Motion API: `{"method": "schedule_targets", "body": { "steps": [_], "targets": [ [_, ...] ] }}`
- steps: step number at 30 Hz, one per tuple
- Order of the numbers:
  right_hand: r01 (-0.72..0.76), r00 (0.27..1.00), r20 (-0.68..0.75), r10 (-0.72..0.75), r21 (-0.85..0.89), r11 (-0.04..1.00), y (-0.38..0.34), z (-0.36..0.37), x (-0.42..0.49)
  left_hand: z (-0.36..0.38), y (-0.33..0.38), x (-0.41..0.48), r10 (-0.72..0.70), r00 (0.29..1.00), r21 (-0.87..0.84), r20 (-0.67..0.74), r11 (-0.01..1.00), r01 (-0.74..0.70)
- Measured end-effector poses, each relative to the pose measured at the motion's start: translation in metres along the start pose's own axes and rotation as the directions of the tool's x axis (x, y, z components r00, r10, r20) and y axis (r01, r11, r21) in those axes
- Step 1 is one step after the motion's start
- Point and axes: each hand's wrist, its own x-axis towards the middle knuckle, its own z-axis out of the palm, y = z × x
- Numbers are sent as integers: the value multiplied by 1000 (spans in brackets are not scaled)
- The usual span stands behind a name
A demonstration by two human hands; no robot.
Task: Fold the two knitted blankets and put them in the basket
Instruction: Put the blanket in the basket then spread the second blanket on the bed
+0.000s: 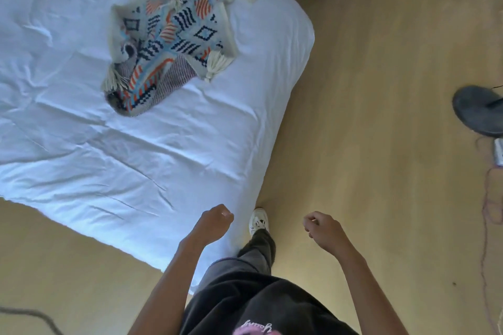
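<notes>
Left hand [215, 221] and right hand [324, 228] curl empty fingers; crumpled knitted blanket [168, 43] hides its underside.

Black disc [479, 111] cropped right; shirt print [255, 330] cropped below
</notes>
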Motion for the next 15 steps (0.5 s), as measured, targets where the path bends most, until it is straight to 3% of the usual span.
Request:
{"method": "schedule_targets", "body": {
  "steps": [8, 15],
  "targets": [
    [88, 996, 28, -86, -99, 991, -82, -104, 81, -44, 95, 58, 9, 999, -196, -52, 980, -19],
    [193, 974, 162, -161, -208, 959, -147, -156, 163, -66, 142, 106, -118, 986, -269, -122, 960, 81]
  ]
}}
